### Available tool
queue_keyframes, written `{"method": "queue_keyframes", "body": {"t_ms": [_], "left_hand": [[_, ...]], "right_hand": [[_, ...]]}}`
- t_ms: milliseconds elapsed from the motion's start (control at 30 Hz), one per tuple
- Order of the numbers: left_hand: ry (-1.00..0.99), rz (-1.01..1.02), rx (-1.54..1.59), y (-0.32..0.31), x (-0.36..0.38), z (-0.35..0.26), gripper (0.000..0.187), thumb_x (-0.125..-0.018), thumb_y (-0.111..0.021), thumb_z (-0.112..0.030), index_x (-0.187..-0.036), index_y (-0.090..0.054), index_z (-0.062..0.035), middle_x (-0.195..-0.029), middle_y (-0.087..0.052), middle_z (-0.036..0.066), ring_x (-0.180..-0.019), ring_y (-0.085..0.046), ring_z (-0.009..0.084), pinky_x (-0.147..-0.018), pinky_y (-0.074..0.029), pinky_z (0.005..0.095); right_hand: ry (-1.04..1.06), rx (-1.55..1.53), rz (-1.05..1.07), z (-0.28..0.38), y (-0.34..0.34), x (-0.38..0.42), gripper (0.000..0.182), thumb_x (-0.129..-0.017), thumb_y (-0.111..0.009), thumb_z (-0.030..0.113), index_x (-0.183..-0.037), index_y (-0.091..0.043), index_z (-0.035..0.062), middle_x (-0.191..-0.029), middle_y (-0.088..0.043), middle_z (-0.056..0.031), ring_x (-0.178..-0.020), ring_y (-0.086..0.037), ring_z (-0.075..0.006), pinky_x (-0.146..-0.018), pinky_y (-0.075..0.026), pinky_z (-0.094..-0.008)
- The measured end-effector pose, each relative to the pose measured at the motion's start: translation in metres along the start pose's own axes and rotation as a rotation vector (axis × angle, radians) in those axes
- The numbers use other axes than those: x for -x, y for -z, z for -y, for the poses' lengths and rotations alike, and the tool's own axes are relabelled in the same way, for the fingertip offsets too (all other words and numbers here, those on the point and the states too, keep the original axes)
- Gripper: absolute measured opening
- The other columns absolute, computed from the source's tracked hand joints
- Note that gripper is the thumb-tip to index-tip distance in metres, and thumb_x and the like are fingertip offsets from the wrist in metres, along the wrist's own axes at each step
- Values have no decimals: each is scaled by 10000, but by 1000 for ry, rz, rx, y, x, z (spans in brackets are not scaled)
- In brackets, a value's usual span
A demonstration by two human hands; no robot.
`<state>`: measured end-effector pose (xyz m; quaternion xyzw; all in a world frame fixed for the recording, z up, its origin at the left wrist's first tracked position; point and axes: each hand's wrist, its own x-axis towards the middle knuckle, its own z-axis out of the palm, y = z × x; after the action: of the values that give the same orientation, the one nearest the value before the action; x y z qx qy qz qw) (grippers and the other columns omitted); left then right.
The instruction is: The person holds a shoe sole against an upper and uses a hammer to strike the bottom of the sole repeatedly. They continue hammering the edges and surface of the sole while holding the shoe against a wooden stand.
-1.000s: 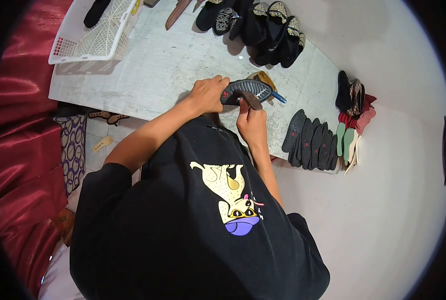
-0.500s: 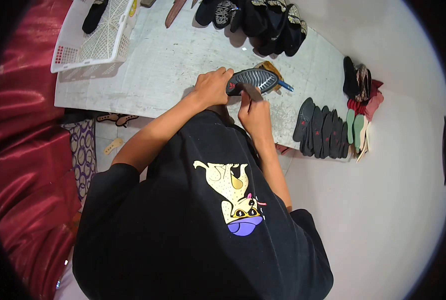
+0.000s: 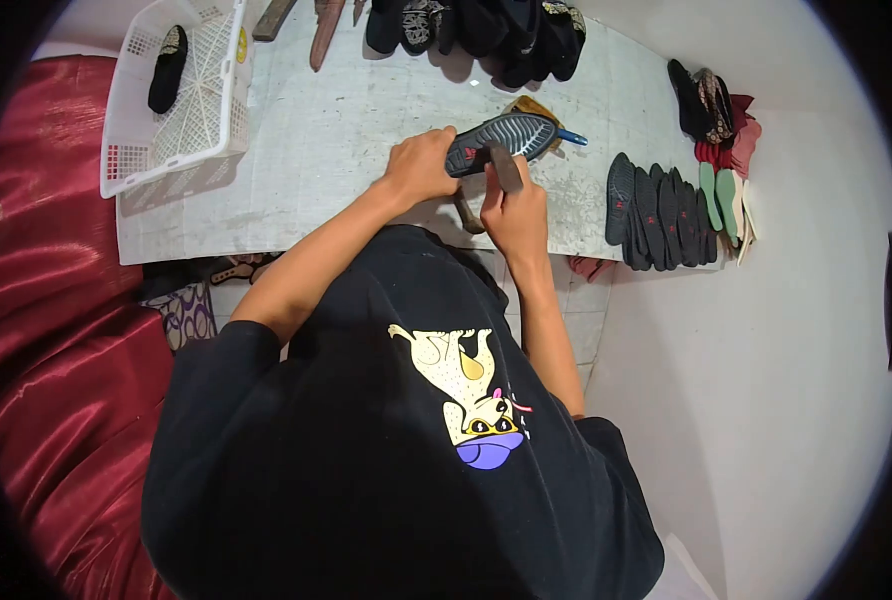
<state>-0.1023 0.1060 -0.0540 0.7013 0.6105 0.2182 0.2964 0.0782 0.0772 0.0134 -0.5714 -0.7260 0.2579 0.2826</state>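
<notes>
We see the left hand [image 3: 423, 163] gripping the ridged black sole [image 3: 506, 138] by one end, seemingly for steadiness; right hand [image 3: 518, 215] clasps a dark tool [image 3: 507, 170].

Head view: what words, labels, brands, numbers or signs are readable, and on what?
None legible for certain.
Shirt: white lettering beside dog print, marks on its glasses; too small.
Held sole: red mark, blurred.
Row of soles: red marks, too small.
Basket: yellow patch, blurred.
</notes>
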Motion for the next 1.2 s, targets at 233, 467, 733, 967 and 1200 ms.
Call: {"method": "queue_keyframes", "body": {"t_ms": [233,467,733,967,1200], "left_hand": [[-50,81,5,6,-9,3,466,-680,-803,-217,-1059,-628,-12,-1004,-740,219,-976,-730,465,-850,-592,543],[-97,-31,5,-2,-5,1,563,-746,-873,-399,-1074,-643,-4,-1039,-736,229,-991,-732,459,-834,-587,546],[-46,-1,9,-3,-5,-7,711,-735,-912,-345,-1256,-608,32,-1195,-680,204,-1139,-691,423,-903,-584,526],[-62,10,9,-7,-6,-5,695,-731,-903,-302,-1264,-590,17,-1166,-682,200,-1113,-696,417,-871,-582,544],[5,62,32,-7,-3,-8,639,-749,-864,-239,-1267,-584,10,-1130,-680,221,-1076,-708,433,-847,-581,560]], "right_hand": [[-90,45,-44,10,-13,18,207,-1025,-676,205,-1085,-599,22,-762,-696,-313,-757,-698,-545,-619,-537,-593],[-59,62,-33,12,-11,14,181,-1018,-678,179,-1072,-633,12,-746,-690,-305,-749,-705,-524,-606,-539,-571],[-12,24,2,14,-3,9,218,-1057,-602,87,-1227,-703,-2,-945,-724,-251,-770,-735,-443,-635,-539,-441],[72,7,-28,10,-5,-8,194,-1032,-624,98,-1164,-716,-11,-876,-715,-279,-715,-723,-460,-602,-527,-488],[93,49,43,17,-4,-35,205,-1046,-593,99,-1155,-736,1,-947,-729,-279,-785,-736,-460,-659,-546,-484]]}}
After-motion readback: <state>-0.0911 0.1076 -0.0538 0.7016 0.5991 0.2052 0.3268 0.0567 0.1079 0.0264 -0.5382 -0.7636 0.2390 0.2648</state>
